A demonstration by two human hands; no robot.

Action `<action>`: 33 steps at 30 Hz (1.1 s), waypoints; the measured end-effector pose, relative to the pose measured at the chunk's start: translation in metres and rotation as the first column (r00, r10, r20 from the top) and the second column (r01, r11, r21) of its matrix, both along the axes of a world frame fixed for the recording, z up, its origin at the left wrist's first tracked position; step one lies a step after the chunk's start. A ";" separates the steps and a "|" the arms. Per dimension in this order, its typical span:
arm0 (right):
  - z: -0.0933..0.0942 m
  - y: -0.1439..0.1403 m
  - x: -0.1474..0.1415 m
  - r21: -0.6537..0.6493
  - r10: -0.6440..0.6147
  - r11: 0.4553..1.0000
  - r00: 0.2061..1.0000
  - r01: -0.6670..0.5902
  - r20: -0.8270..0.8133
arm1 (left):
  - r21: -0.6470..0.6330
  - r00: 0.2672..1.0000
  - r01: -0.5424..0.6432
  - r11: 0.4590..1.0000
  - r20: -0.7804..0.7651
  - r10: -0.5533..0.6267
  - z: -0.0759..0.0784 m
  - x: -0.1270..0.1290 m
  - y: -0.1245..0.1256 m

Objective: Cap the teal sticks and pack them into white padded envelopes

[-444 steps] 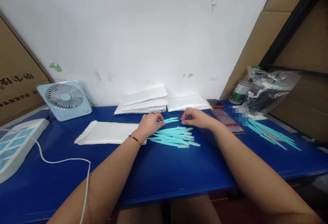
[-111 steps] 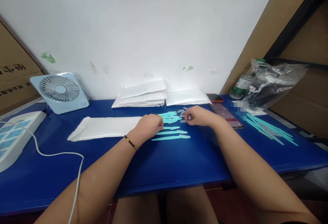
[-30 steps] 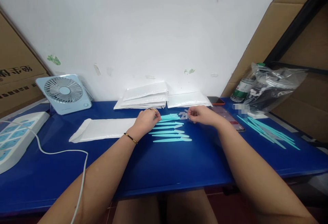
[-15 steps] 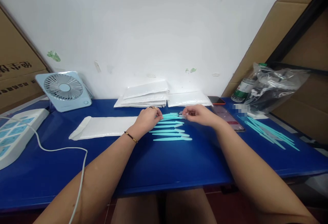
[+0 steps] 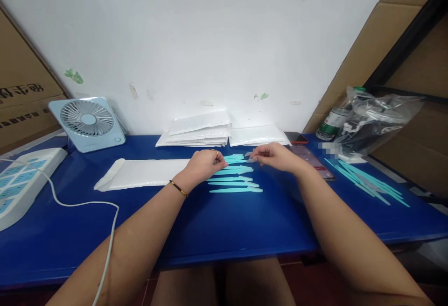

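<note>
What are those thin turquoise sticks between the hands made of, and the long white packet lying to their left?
The thin turquoise sticks look like moulded plastic: uniform colour, smooth matt faces, flat tapered shapes. The left hand rests on their ends; the right hand pinches something small and pale. The long white packet seems a soft plastic mailer, faintly glossy, with a folded flap; paper cannot be ruled out.

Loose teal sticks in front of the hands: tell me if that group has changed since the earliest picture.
Yes. The teal sticks now lie in a neat row beside the white envelope, no longer heaped.
</note>
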State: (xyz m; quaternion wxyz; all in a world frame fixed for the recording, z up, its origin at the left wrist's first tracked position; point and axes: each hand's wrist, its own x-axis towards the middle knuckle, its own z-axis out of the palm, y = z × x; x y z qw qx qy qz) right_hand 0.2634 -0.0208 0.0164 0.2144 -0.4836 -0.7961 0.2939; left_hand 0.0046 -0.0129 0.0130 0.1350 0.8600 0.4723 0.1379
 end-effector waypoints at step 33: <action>0.003 -0.006 -0.010 0.148 0.089 0.982 0.981 -0.115 0.172 | 0.137 0.998 0.053 0.989 -0.051 -0.047 -0.001 0.004 -0.001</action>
